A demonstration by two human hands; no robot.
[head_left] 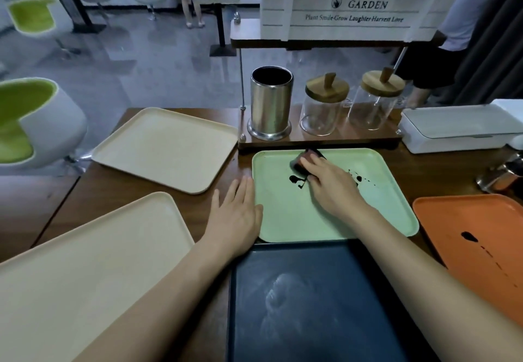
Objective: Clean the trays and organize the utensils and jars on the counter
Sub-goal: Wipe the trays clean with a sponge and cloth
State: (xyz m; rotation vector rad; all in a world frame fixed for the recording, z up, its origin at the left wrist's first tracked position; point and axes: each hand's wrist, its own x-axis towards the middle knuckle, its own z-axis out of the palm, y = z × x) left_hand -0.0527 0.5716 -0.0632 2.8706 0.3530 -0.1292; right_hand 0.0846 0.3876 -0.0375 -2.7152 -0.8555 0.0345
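A green tray (297, 214) lies in the middle of the wooden counter with dark sauce stains (297, 181) on it. My right hand (331, 183) grips a dark sponge (307, 157) pressed onto the tray beside the stains. Flat against the tray's left edge rests my left hand (237, 214), fingers straight. A dark blue tray (311, 305) with a whitish smear sits nearest me. An orange tray (481, 248) with dark drips lies at the right. Behind the green tray stand a steel utensil holder (270, 104) and two glass jars (322, 106) (373, 101) with wooden lids.
Two beige trays (167, 149) (85, 262) lie at the left. A white box (458, 129) and a metal container (501, 177) sit at the right. A white planter (353, 4) stands on the shelf above the jars. Chairs and people are beyond the counter.
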